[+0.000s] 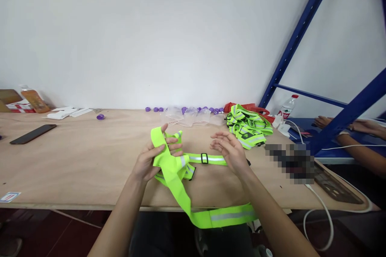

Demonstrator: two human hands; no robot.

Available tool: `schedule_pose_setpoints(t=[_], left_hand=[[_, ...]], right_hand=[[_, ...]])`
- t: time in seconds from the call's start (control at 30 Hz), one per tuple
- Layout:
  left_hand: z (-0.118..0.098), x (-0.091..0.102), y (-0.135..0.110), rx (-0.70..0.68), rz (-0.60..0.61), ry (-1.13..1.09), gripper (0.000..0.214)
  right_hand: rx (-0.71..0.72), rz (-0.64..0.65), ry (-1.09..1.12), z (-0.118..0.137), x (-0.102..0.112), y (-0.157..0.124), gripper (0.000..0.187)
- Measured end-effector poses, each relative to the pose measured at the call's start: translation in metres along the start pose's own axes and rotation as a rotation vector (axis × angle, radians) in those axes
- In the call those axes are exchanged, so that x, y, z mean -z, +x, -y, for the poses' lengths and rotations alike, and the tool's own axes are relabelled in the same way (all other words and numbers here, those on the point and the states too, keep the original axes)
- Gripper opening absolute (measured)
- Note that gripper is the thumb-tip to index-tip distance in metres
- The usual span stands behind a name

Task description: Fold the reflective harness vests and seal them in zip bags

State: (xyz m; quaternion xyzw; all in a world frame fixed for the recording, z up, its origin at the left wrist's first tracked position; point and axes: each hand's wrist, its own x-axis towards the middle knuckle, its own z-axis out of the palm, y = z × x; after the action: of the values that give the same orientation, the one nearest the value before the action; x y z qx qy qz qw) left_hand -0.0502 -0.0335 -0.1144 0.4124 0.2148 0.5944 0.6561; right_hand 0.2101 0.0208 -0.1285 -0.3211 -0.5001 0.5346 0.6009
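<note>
A fluorescent yellow-green reflective strap (177, 186) with silver stripes hangs over my left hand (147, 160), gripped between the thumb and fingers. One long end droops over the table's front edge and passes behind my right forearm. Another stretch, with a black slide buckle (204, 158), runs across the tabletop towards my right hand (230, 151). That hand is raised just above this stretch, its fingers loosely bent and apart, with nothing visible in them. Folded layers of the strap and a second black fitting lie under my left hand.
Similar straps are piled (250, 128) at the back right beside a red bag (256, 108). Purple rolls (156, 109) and clear plastic bags (189, 116) line the wall. A phone (33, 133) lies left. Blue rack posts (350, 108) and another person's arms (358, 144) are at right.
</note>
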Motion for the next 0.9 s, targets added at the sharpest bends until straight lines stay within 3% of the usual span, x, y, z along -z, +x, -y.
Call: schedule_pose_setpoints(t=[0.13, 0.3, 0.37, 0.53, 0.7, 0.8, 0.9], left_hand=[[-0.007, -0.009, 0.01, 0.074, -0.035, 0.147, 0.051], [-0.019, -0.032, 0.015, -0.004, -0.08, 0.84, 0.05], [-0.023, -0.041, 0.018, -0.048, -0.087, 0.938, 0.055], [-0.023, -0.053, 0.026, -0.186, -0.168, 0.778, 0.061], [-0.024, -0.052, 0.032, -0.28, -0.218, 0.607, 0.065], [-0.033, -0.05, 0.037, -0.197, -0.141, 0.436, 0.072], [-0.045, -0.046, 0.041, 0.02, 0.024, 0.408, 0.067]], right_hand=[[-0.021, 0.099, -0.247, -0.005, -0.011, -0.017, 0.032], [-0.05, 0.201, -0.471, -0.017, -0.036, -0.049, 0.022], [-0.085, 0.258, -0.489, -0.02, -0.047, -0.058, 0.022], [-0.141, 0.392, -0.218, -0.016, -0.059, -0.06, 0.025], [-0.109, 0.314, -0.135, 0.012, -0.038, -0.042, 0.029], [-0.098, 0.252, -0.1, 0.034, -0.025, -0.029, 0.033], [-0.07, 0.184, -0.135, 0.057, -0.019, -0.016, 0.037]])
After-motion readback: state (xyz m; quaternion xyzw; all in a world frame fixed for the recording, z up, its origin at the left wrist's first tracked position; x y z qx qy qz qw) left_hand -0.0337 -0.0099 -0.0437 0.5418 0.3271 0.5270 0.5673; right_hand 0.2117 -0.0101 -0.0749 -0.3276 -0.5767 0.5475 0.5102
